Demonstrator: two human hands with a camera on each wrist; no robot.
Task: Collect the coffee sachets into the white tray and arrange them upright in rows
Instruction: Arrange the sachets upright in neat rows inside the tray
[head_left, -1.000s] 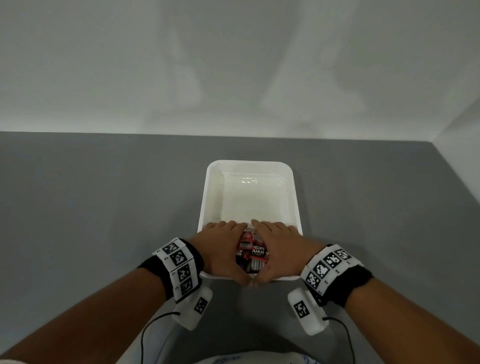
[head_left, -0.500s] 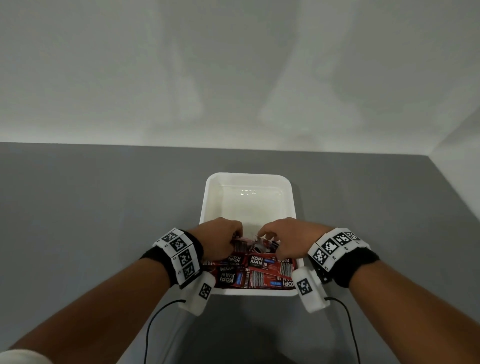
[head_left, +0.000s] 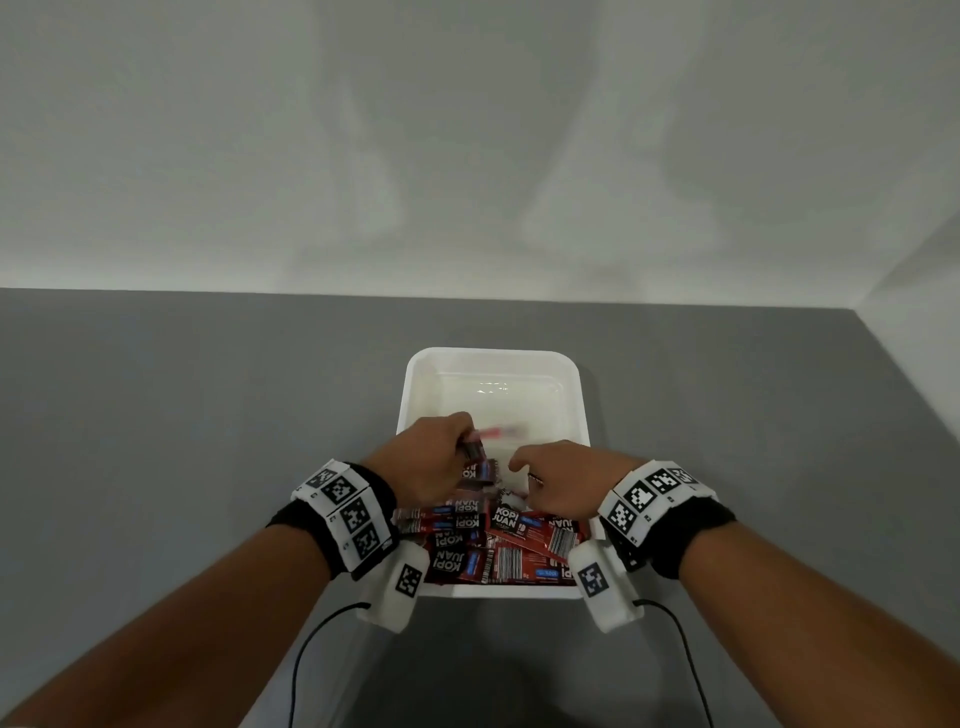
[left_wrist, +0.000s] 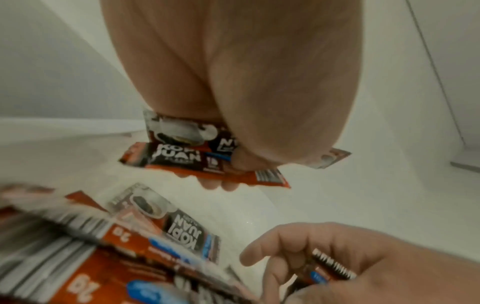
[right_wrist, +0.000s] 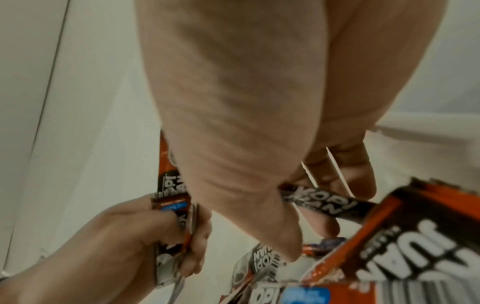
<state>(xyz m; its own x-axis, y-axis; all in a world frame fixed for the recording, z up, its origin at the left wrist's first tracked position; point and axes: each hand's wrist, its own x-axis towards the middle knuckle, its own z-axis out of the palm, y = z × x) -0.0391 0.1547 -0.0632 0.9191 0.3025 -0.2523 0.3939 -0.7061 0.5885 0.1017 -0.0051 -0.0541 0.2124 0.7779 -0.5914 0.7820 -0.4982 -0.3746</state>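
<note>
A white tray (head_left: 493, 356) lies lengthwise on the grey table. Several red-and-black coffee sachets (head_left: 498, 545) lie flat in a loose pile at its near end. My left hand (head_left: 441, 453) hovers over the tray's middle and grips a few sachets (left_wrist: 205, 160) stacked together between thumb and fingers. My right hand (head_left: 558, 483) is just to the right, above the pile, with its fingers curled round one sachet (right_wrist: 324, 202). In the left wrist view that same sachet (left_wrist: 331, 267) shows in the right hand (left_wrist: 363, 273).
The grey table (head_left: 182, 441) surrounds the tray. A white wall (head_left: 467, 156) rises behind it and another closes the right side. Black cables (head_left: 311, 649) hang from the wrist cameras near my body.
My hands, cupped together over the pile a second ago, have parted. The left hand has lifted a few sachets toward the tray's middle, and the right has picked one up.
</note>
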